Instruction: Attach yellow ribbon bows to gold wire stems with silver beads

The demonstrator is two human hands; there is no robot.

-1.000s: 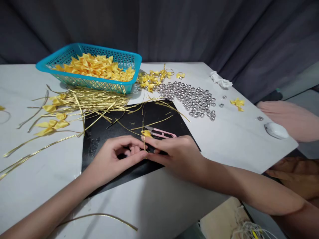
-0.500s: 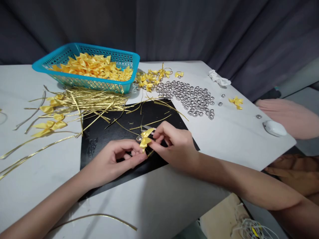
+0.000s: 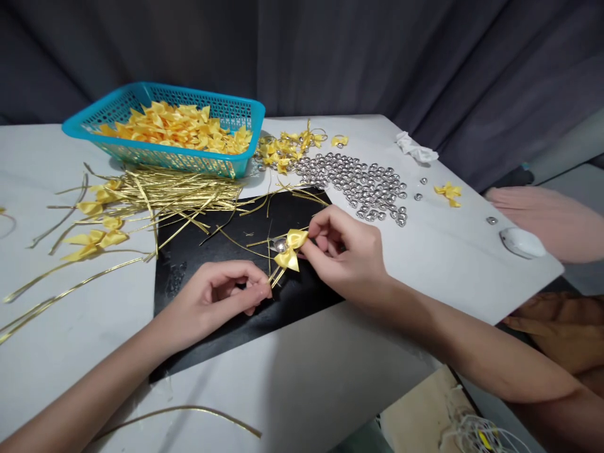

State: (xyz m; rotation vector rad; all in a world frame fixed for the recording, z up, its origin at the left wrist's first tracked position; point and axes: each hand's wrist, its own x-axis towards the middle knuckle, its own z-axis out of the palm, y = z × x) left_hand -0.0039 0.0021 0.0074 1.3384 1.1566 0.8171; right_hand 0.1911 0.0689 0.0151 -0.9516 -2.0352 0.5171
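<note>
My right hand (image 3: pixel 346 251) pinches a small yellow ribbon bow (image 3: pixel 291 249) with a silver bead at its knot, lifted a little above the black mat (image 3: pixel 207 251). Gold wire ends hang from the bow down to my left hand (image 3: pixel 218 299), whose fingertips are pinched on them just above the mat. A pile of silver beads (image 3: pixel 365 182) lies behind my right hand. A heap of gold wire strips (image 3: pixel 170 192) lies beyond the mat on the left.
A blue basket (image 3: pixel 236 113) full of yellow bows stands at the back. Finished bows (image 3: pixel 285 150) lie beside it, and more bows on wires (image 3: pixel 97 238) at the left. A white mouse-like object (image 3: pixel 523 242) and a pink cloth (image 3: pixel 552 217) sit right. Another person's hand (image 3: pixel 561 336) is at lower right.
My right hand has lifted the yellow bow up and to the right, off the mat. The pink snips it lay beside are now hidden. My left hand stayed low, pinching the wire.
</note>
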